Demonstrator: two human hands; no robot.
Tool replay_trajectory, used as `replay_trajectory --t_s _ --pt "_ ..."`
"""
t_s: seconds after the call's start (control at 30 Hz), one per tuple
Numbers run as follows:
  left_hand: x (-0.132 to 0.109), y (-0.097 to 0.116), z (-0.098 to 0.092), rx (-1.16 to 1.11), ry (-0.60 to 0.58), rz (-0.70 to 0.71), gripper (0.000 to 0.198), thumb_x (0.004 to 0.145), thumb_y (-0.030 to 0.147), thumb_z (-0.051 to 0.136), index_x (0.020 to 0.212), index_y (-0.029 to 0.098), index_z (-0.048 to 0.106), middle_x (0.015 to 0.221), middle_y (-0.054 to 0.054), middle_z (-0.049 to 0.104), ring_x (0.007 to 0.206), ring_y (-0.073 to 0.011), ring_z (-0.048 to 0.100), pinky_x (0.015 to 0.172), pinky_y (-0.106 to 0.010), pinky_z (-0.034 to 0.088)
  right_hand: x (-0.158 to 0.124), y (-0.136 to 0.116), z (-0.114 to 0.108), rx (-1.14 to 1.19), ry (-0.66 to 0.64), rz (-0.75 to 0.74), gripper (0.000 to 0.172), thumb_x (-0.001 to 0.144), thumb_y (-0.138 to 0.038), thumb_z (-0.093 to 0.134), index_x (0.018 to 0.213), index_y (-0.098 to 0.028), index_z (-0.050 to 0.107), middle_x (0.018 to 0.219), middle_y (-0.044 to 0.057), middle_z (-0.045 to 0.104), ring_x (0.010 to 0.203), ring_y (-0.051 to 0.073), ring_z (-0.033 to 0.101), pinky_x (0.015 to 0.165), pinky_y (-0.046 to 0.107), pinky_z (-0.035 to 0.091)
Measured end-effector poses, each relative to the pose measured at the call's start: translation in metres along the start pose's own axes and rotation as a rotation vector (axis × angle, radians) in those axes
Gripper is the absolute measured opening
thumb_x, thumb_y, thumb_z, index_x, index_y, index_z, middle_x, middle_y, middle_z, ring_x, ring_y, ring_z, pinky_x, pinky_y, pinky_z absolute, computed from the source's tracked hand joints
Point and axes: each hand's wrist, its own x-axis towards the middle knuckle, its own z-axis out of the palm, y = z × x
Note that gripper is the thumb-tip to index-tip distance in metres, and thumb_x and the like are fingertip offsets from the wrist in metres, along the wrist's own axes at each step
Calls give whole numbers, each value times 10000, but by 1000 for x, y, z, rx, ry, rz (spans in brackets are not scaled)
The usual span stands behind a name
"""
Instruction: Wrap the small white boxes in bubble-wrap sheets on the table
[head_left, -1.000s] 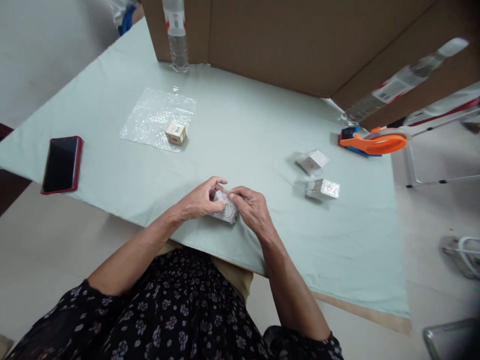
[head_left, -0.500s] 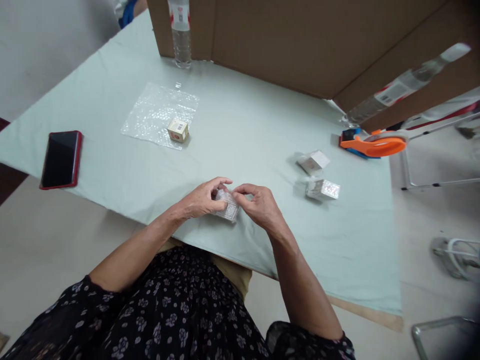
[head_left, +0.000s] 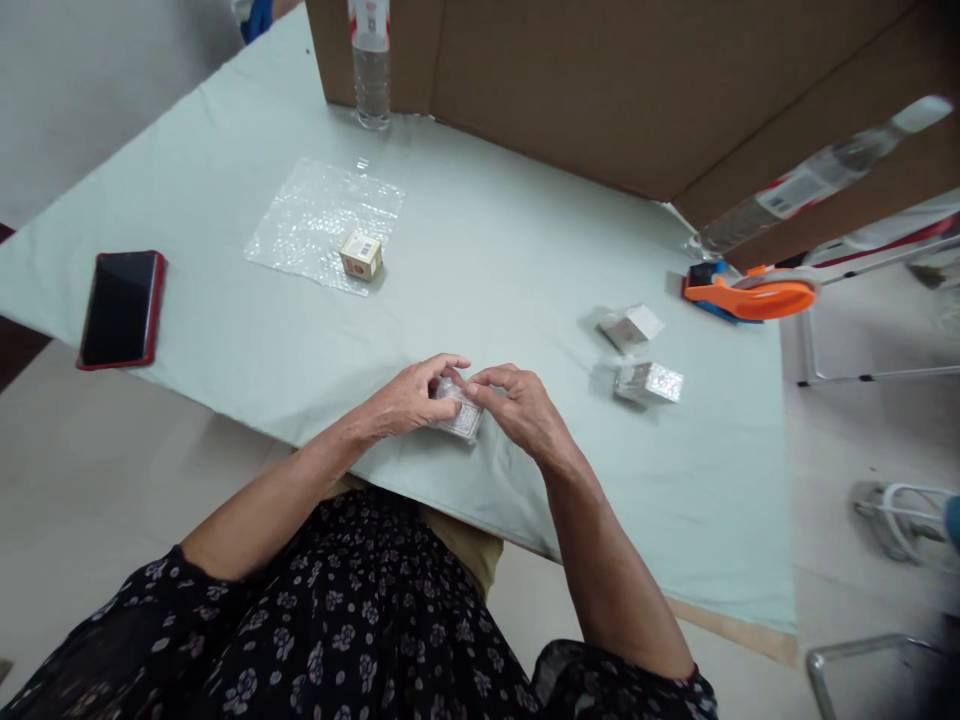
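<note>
Near the table's front edge, a small box wrapped in bubble wrap (head_left: 463, 419) lies under my fingers. My left hand (head_left: 410, 398) grips it from the left, thumb across its top and fingers curled over the far side. At its upper right corner, the thumb and forefinger of my right hand (head_left: 523, 408) are pinched together on the wrap; the pinched bit is mostly hidden. Farther off to the left, an unwrapped cream box (head_left: 361, 256) sits on a flat sheet of bubble wrap (head_left: 315, 215). On the right stand two wrapped boxes, one whitish box (head_left: 631, 327) behind a shinier box (head_left: 649, 382).
An orange tape dispenser (head_left: 757, 293) is at the right edge of the table (head_left: 480, 250). Cardboard panels (head_left: 555, 90) close off the back, with a water bottle (head_left: 372, 80) and a second bottle (head_left: 802, 185) against them. A phone (head_left: 120, 310) lies far left.
My right hand's fingertips have come slightly closer to my left hand, over the wrapped box's corner. The left hand keeps its grip. The whole view has shifted a little.
</note>
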Motion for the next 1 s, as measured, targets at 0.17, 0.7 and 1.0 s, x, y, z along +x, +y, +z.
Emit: replay_trajectory --t_s 0.17,0.7,1.0 --pt "1 -7 4 -28 25 17 579 733 219 614 1307 171 555 1019 -39 643 804 -133 549 704 -260 444 4 1 -3 59 -132 8 259 862 -353 596 733 -194 754 683 12 675 720 173 603 679 283 450" --pt "-1 -1 -3 -103 -13 -12 588 709 198 640 1287 150 545 1133 -76 619 828 -127 585 727 -264 483 -39 18 -16 246 131 54 256 876 -314 584 1049 -230 754 1101 41 764 1056 224 661 1006 409 456" --pt "13 31 8 -135 50 -4 574 729 249 692 1279 149 560 1158 -79 621 830 -122 583 723 -259 475 -88 48 -17 346 352 191 265 858 -379 650 1041 -216 751 1108 63 767 1030 226 686 982 408 492"
